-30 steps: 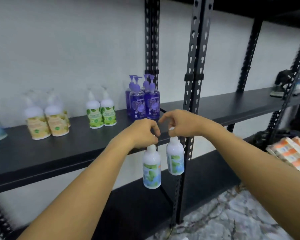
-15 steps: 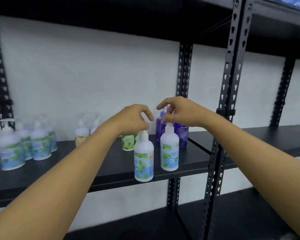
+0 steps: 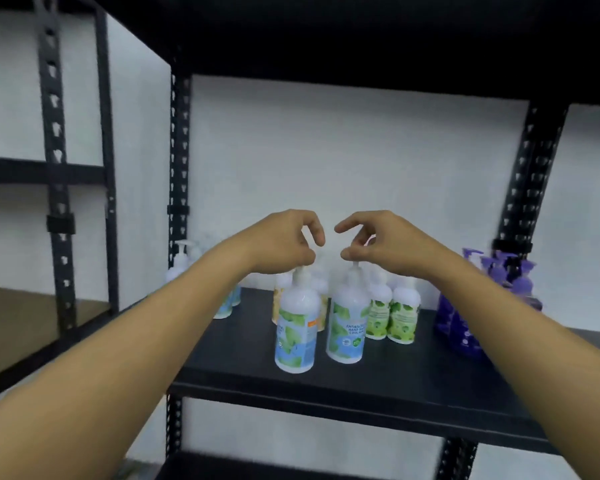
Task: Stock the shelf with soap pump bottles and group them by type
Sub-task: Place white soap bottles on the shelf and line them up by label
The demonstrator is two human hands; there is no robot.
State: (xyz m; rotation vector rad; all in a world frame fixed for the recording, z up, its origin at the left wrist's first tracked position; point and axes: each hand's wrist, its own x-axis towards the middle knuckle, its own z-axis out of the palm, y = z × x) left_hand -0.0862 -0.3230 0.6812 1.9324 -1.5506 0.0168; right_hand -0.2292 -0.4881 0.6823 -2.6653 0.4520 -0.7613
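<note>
I read the left hand (image 3: 284,242) as pinching the pump top of the left blue-and-green bottle (image 3: 297,332), fingers curled round it; the right hand (image 3: 378,244) pinches the pump of the right blue-and-green bottle (image 3: 347,323) likewise. Both bottles sit at frame centre, at or just above the front of the black shelf (image 3: 378,386); contact with the shelf cannot be confirmed. Progress appears well advanced: purple bottles (image 3: 471,317) are grouped at right, green-label bottles (image 3: 392,313) behind centre, yellow bottles (image 3: 321,299) partly hidden, matching blue-green bottles (image 3: 224,306) behind the left forearm. Remaining, in my judgement: join this pair to that group. Rear bottles are blurred, so counts are unreadable.
</note>
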